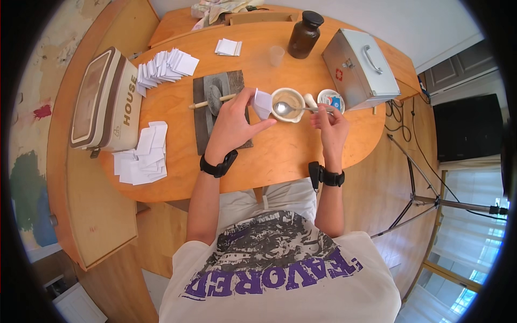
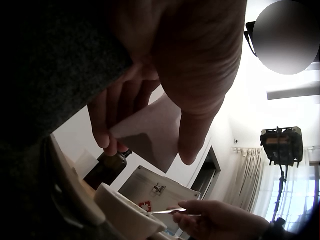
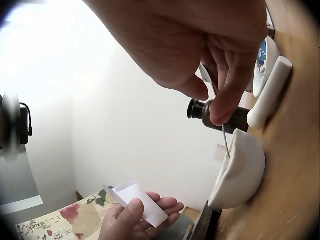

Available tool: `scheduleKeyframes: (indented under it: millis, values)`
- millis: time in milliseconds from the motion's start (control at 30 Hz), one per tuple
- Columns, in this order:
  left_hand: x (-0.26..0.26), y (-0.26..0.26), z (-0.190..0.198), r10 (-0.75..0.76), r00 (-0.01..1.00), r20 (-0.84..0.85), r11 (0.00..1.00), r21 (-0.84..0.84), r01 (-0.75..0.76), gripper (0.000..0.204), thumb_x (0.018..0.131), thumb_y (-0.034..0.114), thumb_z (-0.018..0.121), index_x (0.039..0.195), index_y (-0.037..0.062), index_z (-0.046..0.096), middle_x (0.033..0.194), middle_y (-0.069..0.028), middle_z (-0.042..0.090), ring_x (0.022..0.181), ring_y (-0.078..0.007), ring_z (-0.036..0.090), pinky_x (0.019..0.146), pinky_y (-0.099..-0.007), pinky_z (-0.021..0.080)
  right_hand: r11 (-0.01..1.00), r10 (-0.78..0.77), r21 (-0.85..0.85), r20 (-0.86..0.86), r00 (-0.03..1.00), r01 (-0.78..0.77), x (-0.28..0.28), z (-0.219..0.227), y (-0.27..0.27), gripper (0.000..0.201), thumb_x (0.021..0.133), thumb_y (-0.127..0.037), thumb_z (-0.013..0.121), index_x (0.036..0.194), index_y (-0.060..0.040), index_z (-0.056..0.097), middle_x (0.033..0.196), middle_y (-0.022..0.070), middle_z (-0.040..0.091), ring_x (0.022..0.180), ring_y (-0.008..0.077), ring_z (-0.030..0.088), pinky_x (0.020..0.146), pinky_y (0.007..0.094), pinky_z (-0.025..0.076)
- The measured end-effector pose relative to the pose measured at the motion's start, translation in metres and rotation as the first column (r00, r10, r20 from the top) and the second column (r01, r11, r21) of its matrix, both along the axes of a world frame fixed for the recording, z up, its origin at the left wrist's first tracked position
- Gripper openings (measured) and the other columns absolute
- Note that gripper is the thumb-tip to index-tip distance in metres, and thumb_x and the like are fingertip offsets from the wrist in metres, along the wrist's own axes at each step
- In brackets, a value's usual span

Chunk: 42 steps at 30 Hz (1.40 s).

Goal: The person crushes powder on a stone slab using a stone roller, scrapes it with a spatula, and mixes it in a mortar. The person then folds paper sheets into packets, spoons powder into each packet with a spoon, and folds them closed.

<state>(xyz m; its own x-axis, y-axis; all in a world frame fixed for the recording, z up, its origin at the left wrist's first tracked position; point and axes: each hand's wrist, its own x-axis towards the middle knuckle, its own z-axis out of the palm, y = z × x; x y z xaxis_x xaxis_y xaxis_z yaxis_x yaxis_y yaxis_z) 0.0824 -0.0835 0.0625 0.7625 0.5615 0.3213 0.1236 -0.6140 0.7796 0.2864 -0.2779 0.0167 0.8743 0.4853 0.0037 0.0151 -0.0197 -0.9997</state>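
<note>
My left hand (image 1: 232, 129) pinches a folded white paper packet (image 1: 262, 104) between thumb and fingers, just left of the white mortar (image 1: 288, 90). In the left wrist view the paper (image 2: 150, 127) spreads between the thumb and fingertips. My right hand (image 1: 331, 132) grips a metal spoon by its handle, and the spoon's bowl (image 1: 283, 109) is in the mortar over light brown powder (image 1: 292, 98). From the right wrist view, the spoon handle (image 3: 225, 137) slants down over the rim of the mortar (image 3: 245, 170). A white pestle (image 3: 270, 92) lies beside the mortar.
A small dish (image 1: 321, 92) with colourful packets sits by the metal first-aid case (image 1: 353, 70). Behind are a dark bottle (image 1: 306, 37) and a clear cup (image 1: 276, 55). A dark slab (image 1: 202, 129) with a wooden rod, white paper packets (image 1: 148, 156) and a cream box (image 1: 110, 107) stand left.
</note>
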Motion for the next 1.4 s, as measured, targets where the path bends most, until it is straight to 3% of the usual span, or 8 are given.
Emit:
scheduleKeyframes:
  millis: [267,400,533,600,833,933,1133,1400]
  values:
    - [-0.008,0.003,-0.005,-0.082,0.986,0.144,0.991,-0.097,0.096,0.064,0.084,0.029,0.101,0.131,0.0041,0.067,0.113,-0.0141,0.081,0.107,-0.0293,0.079,0.096,-0.0411,0.061,0.95,-0.052,-0.297,0.146,0.988,0.094,-0.012,0.028,-0.012,0.038,0.11,-0.019,0.076,0.139,0.0052,0.07,0.078,0.0112,0.08,0.068,0.0127,0.075,0.067,0.0288,0.058]
    - [-0.019,-0.007,0.003,-0.154,0.944,0.292,0.938,-0.258,0.233,0.084,0.083,0.02,0.102,0.155,0.0074,0.059,0.128,-0.0077,0.081,0.117,-0.0177,0.076,0.104,-0.0358,0.058,0.989,-0.005,-0.141,0.318,0.948,0.052,-0.024,0.049,-0.016,0.03,0.11,-0.015,0.076,0.136,0.0005,0.075,0.083,0.0087,0.08,0.072,0.0124,0.075,0.068,0.0284,0.058]
    - [-0.033,-0.018,0.024,-0.277,0.911,0.307,0.846,-0.372,0.382,0.114,0.085,0.016,0.101,0.177,0.0102,0.034,0.138,-0.0097,0.077,0.123,-0.0202,0.075,0.111,-0.0373,0.056,0.925,0.366,-0.034,0.347,0.864,-0.378,-0.05,0.086,-0.005,0.025,0.106,-0.008,0.078,0.13,-0.002,0.081,0.102,0.0066,0.078,0.088,0.0111,0.072,0.074,0.0271,0.056]
    - [-0.039,-0.022,0.033,-0.355,0.888,0.292,0.624,-0.633,0.458,0.137,0.08,0.013,0.104,0.185,0.0103,0.017,0.165,-0.008,0.053,0.147,-0.0188,0.056,0.123,-0.0408,0.048,0.869,0.458,-0.002,0.377,0.805,-0.494,-0.056,0.089,0.002,0.025,0.104,-0.007,0.078,0.129,-0.0017,0.082,0.107,0.0061,0.076,0.094,0.0109,0.07,0.077,0.0271,0.056]
    - [-0.05,-0.019,0.032,-0.386,0.857,0.34,0.476,-0.723,0.501,0.138,0.085,0.017,0.101,0.186,0.0113,0.008,0.171,-0.0077,0.046,0.154,-0.0205,0.05,0.125,-0.0424,0.046,0.72,0.679,0.085,0.118,0.724,-0.689,-0.06,0.074,0.024,0.025,0.103,-0.008,0.082,0.126,-0.0006,0.081,0.109,0.0018,0.073,0.101,0.01,0.064,0.083,0.0287,0.054]
    - [-0.051,-0.014,0.021,-0.461,0.781,0.421,0.471,-0.63,0.617,0.116,0.102,0.01,0.086,0.186,0.0113,0.005,0.159,-0.0139,0.062,0.133,-0.0231,0.072,0.111,-0.0397,0.059,0.739,0.666,0.206,-0.074,0.743,-0.642,-0.072,0.078,0.032,0.02,0.104,-0.012,0.084,0.121,-0.0003,0.082,0.107,-0.0015,0.073,0.097,0.0073,0.064,0.082,0.0268,0.054]
    - [-0.054,-0.026,0.019,-0.041,0.928,0.37,0.722,-0.631,0.283,0.032,0.115,0.014,0.071,0.141,-0.0038,0.072,0.118,-0.0044,0.079,0.102,-0.0086,0.072,0.087,-0.0276,0.059,0.805,0.59,0.119,-0.051,0.806,-0.582,-0.073,0.075,0.051,0.018,0.103,-0.014,0.087,0.114,-0.0001,0.082,0.097,-0.0035,0.076,0.088,0.0056,0.068,0.078,0.0244,0.055]
    - [-0.057,-0.03,0.018,0.238,0.873,0.426,0.826,-0.561,0.049,0.018,0.112,0.007,0.073,0.125,-0.004,0.08,0.099,-0.0028,0.078,0.08,-0.0053,0.067,0.068,-0.0214,0.053,0.784,0.617,0.109,-0.021,0.787,-0.612,-0.081,0.088,0.064,0.014,0.111,-0.013,0.079,0.114,0.0009,0.08,0.102,-0.0007,0.079,0.088,0.0048,0.069,0.08,0.0225,0.053]
